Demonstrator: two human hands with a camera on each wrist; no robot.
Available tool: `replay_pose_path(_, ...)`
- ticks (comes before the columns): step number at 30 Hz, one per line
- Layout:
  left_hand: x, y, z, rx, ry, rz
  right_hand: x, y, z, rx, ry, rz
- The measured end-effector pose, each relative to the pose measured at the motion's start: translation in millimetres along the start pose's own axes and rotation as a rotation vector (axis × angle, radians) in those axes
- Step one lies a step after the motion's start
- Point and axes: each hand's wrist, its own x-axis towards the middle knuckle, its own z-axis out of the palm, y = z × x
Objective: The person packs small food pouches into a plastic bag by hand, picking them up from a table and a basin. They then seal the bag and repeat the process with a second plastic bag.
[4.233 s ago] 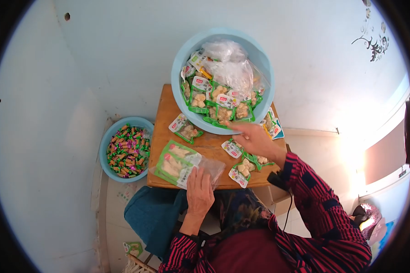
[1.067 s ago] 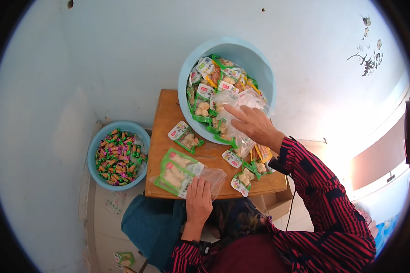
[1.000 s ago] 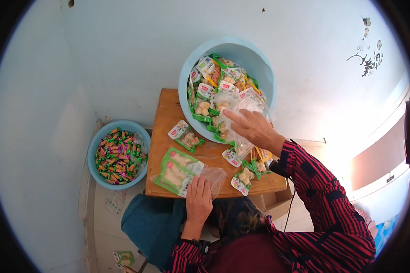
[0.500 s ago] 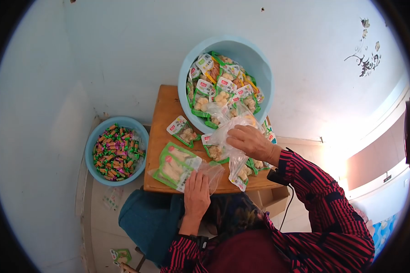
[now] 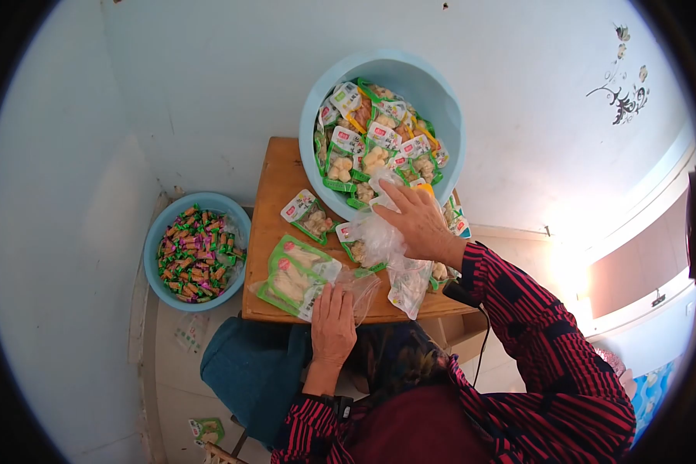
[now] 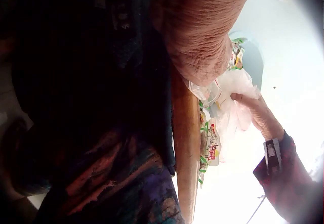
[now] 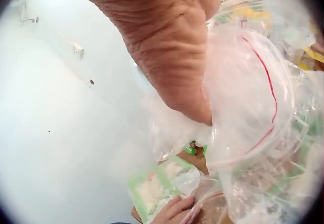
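Observation:
My left hand (image 5: 333,325) lies on the end of a clear plastic bag (image 5: 366,297) on the wooden table's front edge. Green-edged snack packs (image 5: 292,278) with pale pieces lie at that bag's other end. My right hand (image 5: 419,222), fingers spread, touches a loose bunch of clear plastic bags (image 5: 380,237) below the big basin. These bags fill the right wrist view, where one zip bag (image 7: 243,102) shows a red line. From the side, in the left wrist view, the right thumb points at the bunch, whose plastic hides the other fingertips.
A large blue basin (image 5: 309,143) full of snack packs stands at the table's back. Several small packs lie around it, one pack (image 5: 308,216) at its left. A smaller basin (image 5: 154,255) of wrapped sweets is on the left. A wall (image 5: 209,85) rises behind.
The clear bags have come out of the big basin onto the table, brought by my right hand. Since half a second ago its fingers have spread. The left hand stays on its bag.

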Motion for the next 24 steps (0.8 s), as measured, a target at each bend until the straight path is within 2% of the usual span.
replay_pose_path(2,-0.1,-0.2,0.0,-0.005,-0.001,-0.001,2.8,0.8,-1.2,-0.219,0.057,-0.04)
replay_pose_path(6,0.1,0.6,-0.5,-0.002,0.0,0.003,10.3,14.7,11.5,-0.103,0.073,0.003)
replay_pose_path(8,0.2,-0.1,-0.4,0.001,0.005,0.0,17.4,13.5,8.2,0.025,-0.134,0.057)
replay_pose_path(11,1.2,-0.4,-1.4,-0.017,0.004,-0.002,21.2,21.2,27.4,-0.05,-0.114,-0.041)
replay_pose_path(15,0.6,-0.3,-2.0,-0.024,0.007,0.002,21.5,24.7,42.6,-0.018,-0.091,-0.062)
replay_pose_path(21,0.5,-1.6,-2.1,-0.058,0.018,-0.011,11.9,11.8,0.1,0.018,0.008,-0.167)
replay_pose_path(24,0.4,-1.2,0.8,-0.083,0.04,-0.017,13.4,6.3,-38.2,0.164,0.184,-0.133)
